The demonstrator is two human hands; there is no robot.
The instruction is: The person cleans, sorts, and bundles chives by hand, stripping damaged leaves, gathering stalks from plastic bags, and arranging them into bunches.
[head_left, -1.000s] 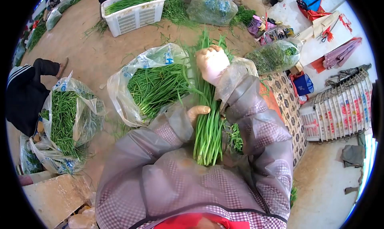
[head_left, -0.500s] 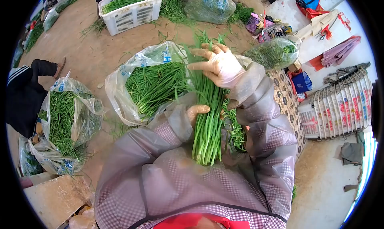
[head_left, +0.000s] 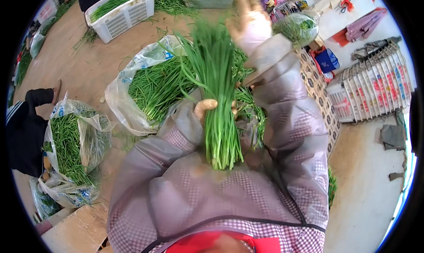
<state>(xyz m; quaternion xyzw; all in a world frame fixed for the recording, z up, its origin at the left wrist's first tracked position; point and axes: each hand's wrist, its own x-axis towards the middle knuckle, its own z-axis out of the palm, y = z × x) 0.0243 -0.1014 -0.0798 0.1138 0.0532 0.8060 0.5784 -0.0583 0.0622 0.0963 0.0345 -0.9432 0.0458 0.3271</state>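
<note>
My left hand (head_left: 205,109) is closed around a thick bundle of garlic chives (head_left: 221,120), thumb across the front and the other fingers mostly hidden behind. The pale stem ends point down towards my apron, while the leafy tops fan upward, smeared by motion. Up and to the right of those tops, my right hand (head_left: 251,25) is raised with its fingers apart, blurred and holding nothing that I can see. More loose chives (head_left: 251,116) lie behind the bundle, partly hidden by it. On the left, close to my left forearm, an opened plastic bag (head_left: 118,94) holds more chives.
A white plastic crate (head_left: 128,21) with chives stands at upper left. Another bag (head_left: 97,142) of greens lies left, beside a person in dark clothes (head_left: 26,138). Filled bags (head_left: 298,30) sit at upper right. A ribbed white stack (head_left: 371,85) stands far right.
My right hand has come off the leafy tops and moved up, fingers spread. The bundle in my left hand has shifted slightly up and left, its tops now more upright. The whole view has shifted slightly.
</note>
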